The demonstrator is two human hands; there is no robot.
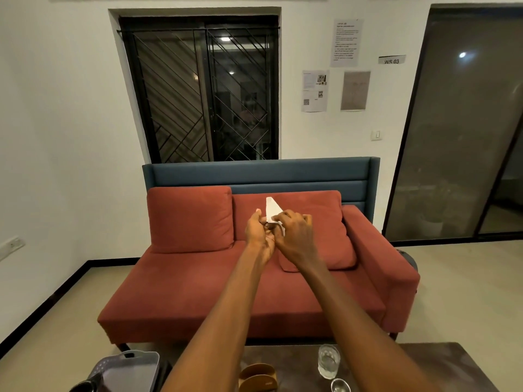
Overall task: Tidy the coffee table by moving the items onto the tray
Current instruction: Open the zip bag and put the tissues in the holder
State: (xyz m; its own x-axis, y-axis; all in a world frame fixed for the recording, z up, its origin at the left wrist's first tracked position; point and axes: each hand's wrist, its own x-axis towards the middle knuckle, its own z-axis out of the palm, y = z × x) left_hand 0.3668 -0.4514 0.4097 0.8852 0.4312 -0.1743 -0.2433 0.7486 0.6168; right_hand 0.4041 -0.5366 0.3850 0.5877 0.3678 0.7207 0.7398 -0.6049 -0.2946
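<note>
Both my arms are stretched out in front of me, high above the coffee table [441,363]. A white folded napkin [272,208] is pinched between my left hand [259,233] and my right hand [295,236], its pointed end sticking up. On the table's near edge a glass of water [328,361] stands beside a small metal cup [339,386]. A brown holder [257,376] sits between my forearms. The grey tray [133,363] with handle cut-outs lies at the bottom left, with a dark object [85,386] at its near corner.
A red sofa [254,292] with two cushions stands just behind the table, against a blue backboard. A barred window and paper sheets are on the white wall. A glass sliding door is on the right.
</note>
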